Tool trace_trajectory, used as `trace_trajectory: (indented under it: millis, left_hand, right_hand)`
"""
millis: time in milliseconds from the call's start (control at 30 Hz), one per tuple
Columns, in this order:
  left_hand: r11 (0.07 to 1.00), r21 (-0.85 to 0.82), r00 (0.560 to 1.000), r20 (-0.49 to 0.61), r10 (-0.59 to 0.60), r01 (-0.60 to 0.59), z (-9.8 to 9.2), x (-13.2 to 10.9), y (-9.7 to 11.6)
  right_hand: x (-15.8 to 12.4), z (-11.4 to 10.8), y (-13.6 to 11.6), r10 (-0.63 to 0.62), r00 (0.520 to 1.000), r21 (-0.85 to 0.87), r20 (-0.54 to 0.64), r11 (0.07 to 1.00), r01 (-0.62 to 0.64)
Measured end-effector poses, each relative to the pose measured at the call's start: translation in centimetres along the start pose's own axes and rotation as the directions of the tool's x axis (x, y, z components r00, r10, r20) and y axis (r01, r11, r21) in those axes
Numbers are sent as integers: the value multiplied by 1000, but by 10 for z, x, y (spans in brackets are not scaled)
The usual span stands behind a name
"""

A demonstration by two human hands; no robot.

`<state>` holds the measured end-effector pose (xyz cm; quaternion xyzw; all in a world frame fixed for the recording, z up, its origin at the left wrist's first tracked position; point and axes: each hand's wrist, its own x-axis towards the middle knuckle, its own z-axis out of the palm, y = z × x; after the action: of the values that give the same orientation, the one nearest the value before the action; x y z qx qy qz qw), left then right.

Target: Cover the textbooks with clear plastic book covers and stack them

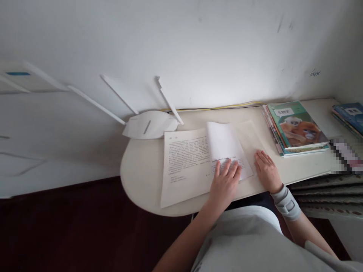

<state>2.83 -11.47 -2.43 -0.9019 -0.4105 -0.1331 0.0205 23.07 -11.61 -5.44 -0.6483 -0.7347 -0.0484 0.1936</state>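
Note:
A large printed sheet lies on the table, its lower left corner near the curved edge. Over its right part rests a smaller white paper with some print near its lower end. My left hand lies on this paper, fingers spread and pointing away from me. Farther right, a pale, translucent-looking sheet reaches out from under the white paper. My right hand, with a grey wristband, rests flat at that sheet's right edge, fingers stretched out. Neither hand visibly grips anything.
A white router with raised antennas stands at the table's back left. Yellow and black cables run along the wall. Stacked textbooks lie to the right, with more books beyond. The table's rounded edge is at left.

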Motion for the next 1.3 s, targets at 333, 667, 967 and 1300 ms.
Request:
trace_trajectory:
  millis: [333,667,967,1300]
  left_hand:
    - [998,-12,998,10,-56,56,2,27,24]
    - [1000,-24,1000,8,-8,8,-9,23,31]
    - [990,-104,996,5,93,-92,-8,20,27]
    - [956,-215,976,40,212,-199,4,26,26]
  right_hand:
    - [2,-2,4,97,994,251,-60,965,-79]
    - [3,-2,0,119,990,260,-82,961,-94]
    - [3,-1,2,94,993,228,-75,971,-75]
    - [-1,-16,-4,-15,999,-13,51,1000,15]
